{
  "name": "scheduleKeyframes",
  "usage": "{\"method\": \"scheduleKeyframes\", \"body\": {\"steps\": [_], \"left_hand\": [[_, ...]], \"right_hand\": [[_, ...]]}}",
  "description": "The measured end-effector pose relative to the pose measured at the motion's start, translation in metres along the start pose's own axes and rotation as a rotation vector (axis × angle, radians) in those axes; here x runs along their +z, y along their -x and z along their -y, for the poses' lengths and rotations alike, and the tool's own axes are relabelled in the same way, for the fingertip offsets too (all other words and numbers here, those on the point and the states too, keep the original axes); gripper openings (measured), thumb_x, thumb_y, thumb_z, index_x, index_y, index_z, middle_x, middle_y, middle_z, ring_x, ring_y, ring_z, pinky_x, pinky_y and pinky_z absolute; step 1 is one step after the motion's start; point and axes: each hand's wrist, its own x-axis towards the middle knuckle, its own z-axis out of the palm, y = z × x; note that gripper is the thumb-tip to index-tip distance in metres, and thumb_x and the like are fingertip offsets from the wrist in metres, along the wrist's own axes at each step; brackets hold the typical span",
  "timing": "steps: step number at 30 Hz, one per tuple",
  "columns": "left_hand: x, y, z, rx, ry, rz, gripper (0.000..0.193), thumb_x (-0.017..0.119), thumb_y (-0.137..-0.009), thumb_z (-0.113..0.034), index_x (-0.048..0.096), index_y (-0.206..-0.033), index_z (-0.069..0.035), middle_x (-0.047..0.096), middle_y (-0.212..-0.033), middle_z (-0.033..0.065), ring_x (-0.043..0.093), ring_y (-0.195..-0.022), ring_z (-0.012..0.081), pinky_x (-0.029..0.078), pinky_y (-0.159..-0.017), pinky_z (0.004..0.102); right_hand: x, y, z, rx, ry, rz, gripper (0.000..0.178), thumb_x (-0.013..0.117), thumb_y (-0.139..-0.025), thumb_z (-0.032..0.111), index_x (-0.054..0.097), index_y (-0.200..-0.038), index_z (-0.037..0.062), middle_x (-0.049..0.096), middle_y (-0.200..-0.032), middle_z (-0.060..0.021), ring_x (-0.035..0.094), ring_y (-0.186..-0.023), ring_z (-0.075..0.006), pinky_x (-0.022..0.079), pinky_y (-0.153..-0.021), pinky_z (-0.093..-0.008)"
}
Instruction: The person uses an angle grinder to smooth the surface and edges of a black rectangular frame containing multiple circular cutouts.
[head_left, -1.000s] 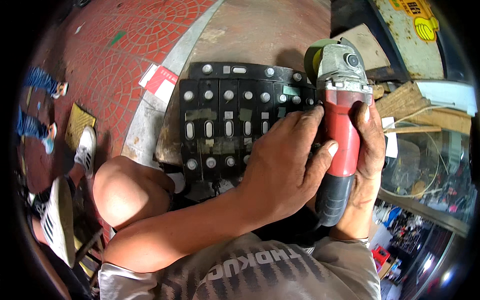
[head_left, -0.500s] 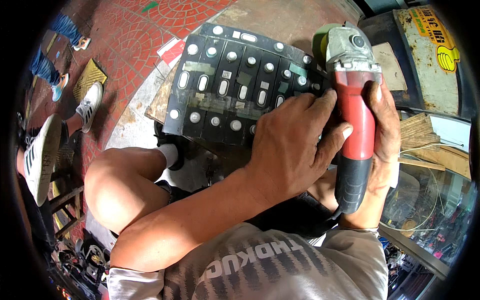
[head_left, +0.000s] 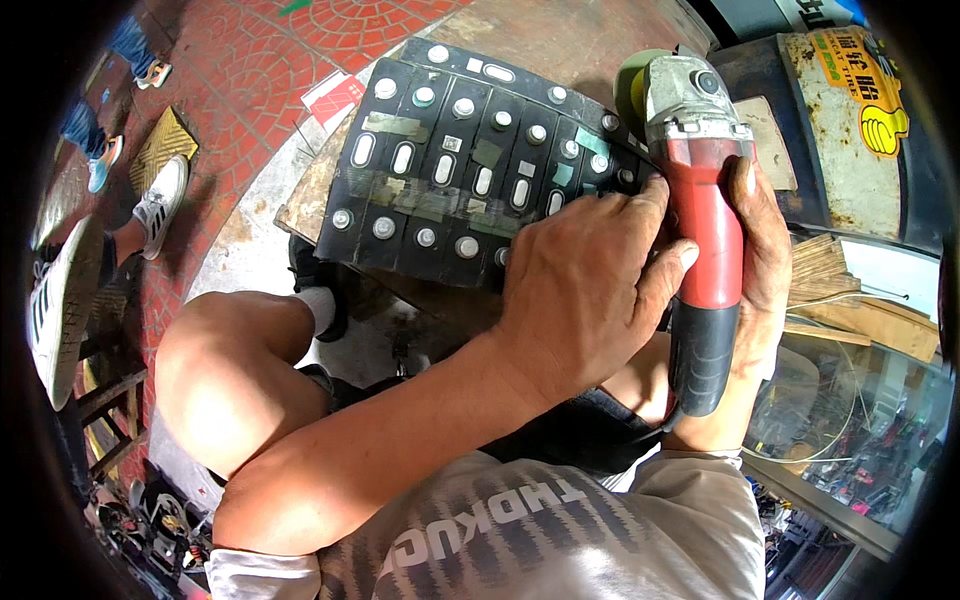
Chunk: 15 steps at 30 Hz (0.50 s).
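Note:
An angle grinder point(head_left: 705, 250) with a red body, black rear end and bare metal head is held nearly upright. My right hand point(head_left: 768, 240) is wrapped round its right side. My left hand point(head_left: 580, 285) reaches across from the left, its thumb and index finger against the body's other side; the remaining fingers are partly hidden. At the top, a pale green-yellow disc point(head_left: 630, 88) shows beside the metal head. Left of the grinder lies a block of black battery cells point(head_left: 430, 215), with round metal terminals, oblong white vents and strips of tape; my left hand covers its near right corner.
A wooden board point(head_left: 300, 215) shows beneath the battery block. To the right stand a glass display case point(head_left: 860, 400), wood pieces point(head_left: 830, 270) and a rusty panel point(head_left: 840, 185). At left are another person's shoes point(head_left: 165, 205) and a yellow textured pad point(head_left: 165, 155) on red patterned paving.
The view has shifted slightly, so most things sit a little further left. Both hands keep the same hold on the grinder. The other person's feet at left have moved slightly.

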Motion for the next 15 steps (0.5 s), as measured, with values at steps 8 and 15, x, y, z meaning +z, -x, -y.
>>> {"method": "scheduleKeyframes", "body": {"steps": [8, 15], "left_hand": [[0.0015, 0.0004, 0.0004, 0.029, -0.033, -0.02, 0.05, 0.075, -0.108, -0.029, 0.069, -0.14, 0.009, 0.079, -0.103, 0.0244, 0.078, -0.092, 0.041, 0.061, -0.081, 0.05], [0.0039, -0.0011, 0.0023, 0.048, -0.035, -0.023, 0.049, 0.077, -0.107, -0.027, 0.069, -0.139, 0.008, 0.079, -0.101, 0.0233, 0.078, -0.09, 0.0409, 0.061, -0.079, 0.0497]], "right_hand": [[-0.0067, -0.0011, -0.0013, 0.041, -0.02, 0.01, 0.067, 0.077, -0.109, 0.028, 0.051, -0.164, -0.0019, 0.072, -0.144, -0.0182, 0.074, -0.128, -0.0252, 0.059, -0.112, -0.0351], [-0.0066, -0.0026, -0.002, 0.03, -0.009, -0.005, 0.069, 0.079, -0.107, 0.03, 0.052, -0.163, -0.0023, 0.072, -0.145, -0.0185, 0.073, -0.13, -0.0258, 0.058, -0.114, -0.0362]]}}
